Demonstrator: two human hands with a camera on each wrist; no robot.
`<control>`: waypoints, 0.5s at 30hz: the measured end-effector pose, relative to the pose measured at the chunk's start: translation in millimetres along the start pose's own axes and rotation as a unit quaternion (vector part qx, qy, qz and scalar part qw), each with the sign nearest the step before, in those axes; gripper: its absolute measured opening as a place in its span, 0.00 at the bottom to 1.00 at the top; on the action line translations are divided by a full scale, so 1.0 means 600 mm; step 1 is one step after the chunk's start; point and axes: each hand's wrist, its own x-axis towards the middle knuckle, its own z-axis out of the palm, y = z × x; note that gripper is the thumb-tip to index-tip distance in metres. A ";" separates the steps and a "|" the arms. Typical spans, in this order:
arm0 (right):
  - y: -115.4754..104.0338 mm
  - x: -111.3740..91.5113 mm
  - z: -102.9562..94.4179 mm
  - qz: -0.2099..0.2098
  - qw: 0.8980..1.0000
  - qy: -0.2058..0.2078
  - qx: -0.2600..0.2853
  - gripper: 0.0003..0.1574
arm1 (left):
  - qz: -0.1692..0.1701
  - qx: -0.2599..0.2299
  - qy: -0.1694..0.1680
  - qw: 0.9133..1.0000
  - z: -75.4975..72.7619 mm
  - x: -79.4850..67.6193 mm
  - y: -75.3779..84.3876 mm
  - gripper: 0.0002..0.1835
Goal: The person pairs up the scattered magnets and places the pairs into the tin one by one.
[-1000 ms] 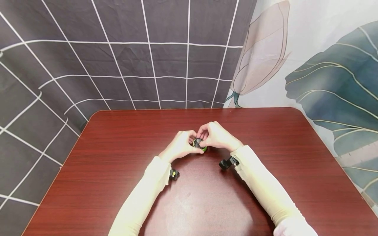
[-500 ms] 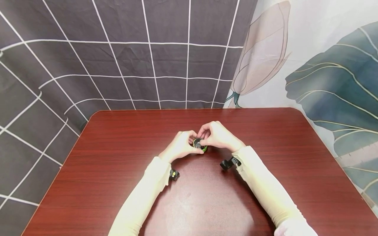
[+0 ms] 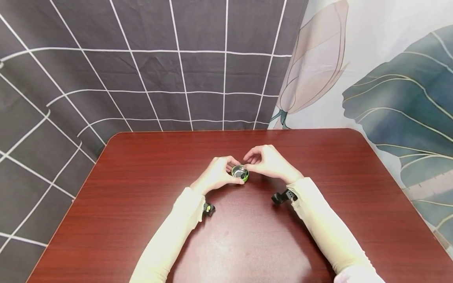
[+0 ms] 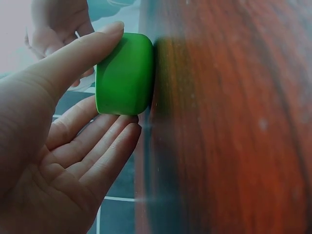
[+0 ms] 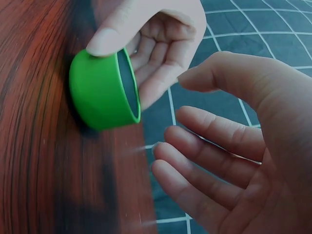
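Observation:
A small round green container stands on the table, its silver inside facing up with something dark in it in the head view. My left hand grips it from the left. In the left wrist view, the thumb presses on the green wall and the fingers lie along the opposite side. Just right of the container is my right hand, apart from it. Its fingers are loosely bent with nothing between them, as the right wrist view shows of that hand beside the green side.
The reddish-brown wooden table spreads around both hands. Behind it hang a dark grid-patterned cloth and a leaf-print cloth. Black wrist straps stick out beneath the sleeves.
My right hand has drawn back to the right, its thumb leaving the container's mouth, so the silver inside now shows. The left hand and the container have stayed in place.

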 end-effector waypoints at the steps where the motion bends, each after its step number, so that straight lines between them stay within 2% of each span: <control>1: 0.002 -0.003 -0.003 0.000 1.000 0.003 0.001 0.14 | -0.001 0.001 -0.002 1.000 0.000 0.001 0.000 0.27; 7: 0.011 -0.018 -0.019 0.002 1.000 0.028 -0.008 0.22 | -0.002 0.031 -0.008 0.999 -0.004 0.008 0.001 0.27; 11: 0.017 -0.028 -0.028 -0.005 0.997 0.047 -0.058 0.25 | 0.006 0.054 -0.016 0.998 -0.008 0.012 0.001 0.28; 15: 0.021 -0.040 -0.039 0.007 0.994 0.055 -0.098 0.34 | 0.024 0.095 -0.022 0.995 -0.017 0.011 0.002 0.39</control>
